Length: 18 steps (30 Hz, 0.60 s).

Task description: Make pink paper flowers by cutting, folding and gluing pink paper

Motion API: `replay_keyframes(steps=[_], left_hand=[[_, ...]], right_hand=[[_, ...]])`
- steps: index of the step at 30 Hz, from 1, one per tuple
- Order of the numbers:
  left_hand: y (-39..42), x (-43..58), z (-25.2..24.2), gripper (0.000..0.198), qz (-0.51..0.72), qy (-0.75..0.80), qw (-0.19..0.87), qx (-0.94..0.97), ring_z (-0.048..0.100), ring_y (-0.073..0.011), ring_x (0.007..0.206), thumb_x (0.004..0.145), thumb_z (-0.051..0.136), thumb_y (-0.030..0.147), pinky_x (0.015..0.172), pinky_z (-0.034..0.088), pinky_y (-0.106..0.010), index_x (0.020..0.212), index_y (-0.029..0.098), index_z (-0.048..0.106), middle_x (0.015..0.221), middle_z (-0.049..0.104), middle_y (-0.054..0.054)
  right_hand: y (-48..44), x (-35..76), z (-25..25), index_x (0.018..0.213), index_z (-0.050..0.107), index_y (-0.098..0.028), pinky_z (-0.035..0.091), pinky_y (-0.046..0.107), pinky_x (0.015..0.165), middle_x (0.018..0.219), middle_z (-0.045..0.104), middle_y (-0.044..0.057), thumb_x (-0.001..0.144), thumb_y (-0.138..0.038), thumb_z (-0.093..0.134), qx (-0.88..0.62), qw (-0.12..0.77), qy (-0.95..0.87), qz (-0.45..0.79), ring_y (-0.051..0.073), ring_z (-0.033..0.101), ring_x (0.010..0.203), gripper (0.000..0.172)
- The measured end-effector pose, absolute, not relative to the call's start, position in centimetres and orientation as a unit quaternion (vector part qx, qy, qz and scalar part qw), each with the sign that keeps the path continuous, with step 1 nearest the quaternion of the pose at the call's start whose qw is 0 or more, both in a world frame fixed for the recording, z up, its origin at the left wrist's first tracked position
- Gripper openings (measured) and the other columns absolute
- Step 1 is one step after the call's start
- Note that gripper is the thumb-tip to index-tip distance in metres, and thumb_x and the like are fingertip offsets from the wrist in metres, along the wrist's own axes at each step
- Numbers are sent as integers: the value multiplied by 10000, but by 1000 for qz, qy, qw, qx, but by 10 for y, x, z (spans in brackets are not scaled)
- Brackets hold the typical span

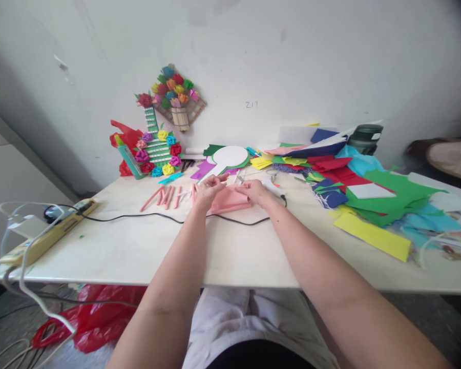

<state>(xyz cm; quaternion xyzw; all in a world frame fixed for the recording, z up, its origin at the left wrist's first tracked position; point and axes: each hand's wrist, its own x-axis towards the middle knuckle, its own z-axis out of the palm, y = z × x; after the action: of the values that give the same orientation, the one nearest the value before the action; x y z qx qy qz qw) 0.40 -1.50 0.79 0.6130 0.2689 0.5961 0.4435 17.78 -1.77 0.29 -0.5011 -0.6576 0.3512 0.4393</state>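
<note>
A sheet of pink paper (230,199) lies on the table under and between my two hands. My left hand (210,189) is over its left side, fingers bent together and pointing right; whatever is between them is too small to make out. My right hand (254,190) is closed at the paper's upper right, thumb and fingertips pinching its edge. To the left of my hands are several rolled pink paper sticks (169,197). Behind my hands stands a white round-headed paddle shape (230,156) with a green border. A white glue gun (272,185) lies beside my right hand, partly hidden.
A black cord (126,216) crosses the table from a power strip (49,238). Coloured paper sheets (392,195) pile up on the right. A glue bottle (129,159) and a flower-decorated guitar shape (157,148) stand back left. A dark green-lidded bottle (364,138) is back right.
</note>
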Motion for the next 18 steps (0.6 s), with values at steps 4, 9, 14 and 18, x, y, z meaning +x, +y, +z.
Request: replay_keyframes(steps=[4,9,14,18], left_hand=[[-11,4,6,300,609,278,444,596,587,-254,1021,637,693,348,886,403,-402,579,180,451,1030,668,-108],[-3,3,4,321,649,277,454,544,551,-273,1093,643,691,415,890,399,-403,596,172,487,1102,637,-110],[-1,3,4,301,658,251,465,537,476,-283,1187,631,711,413,960,346,-424,596,171,536,1198,589,-107],[-3,3,4,285,641,245,467,558,457,-288,1205,631,710,422,986,313,-425,603,170,580,1202,588,-105]], right_hand=[[-20,178,6,524,431,-186,288,232,433,456,395,-55,644,-375,602,-502,446,-650,356,85,376,428,282],[-13,180,0,564,496,-176,308,233,437,484,435,-43,642,-373,588,-487,465,-642,367,94,396,438,230],[-3,181,-8,569,498,-175,311,227,440,501,415,-45,639,-405,593,-467,485,-650,352,93,394,461,259],[-4,180,-7,560,465,-185,303,232,435,478,403,-52,636,-405,589,-464,491,-640,365,92,382,433,263]])
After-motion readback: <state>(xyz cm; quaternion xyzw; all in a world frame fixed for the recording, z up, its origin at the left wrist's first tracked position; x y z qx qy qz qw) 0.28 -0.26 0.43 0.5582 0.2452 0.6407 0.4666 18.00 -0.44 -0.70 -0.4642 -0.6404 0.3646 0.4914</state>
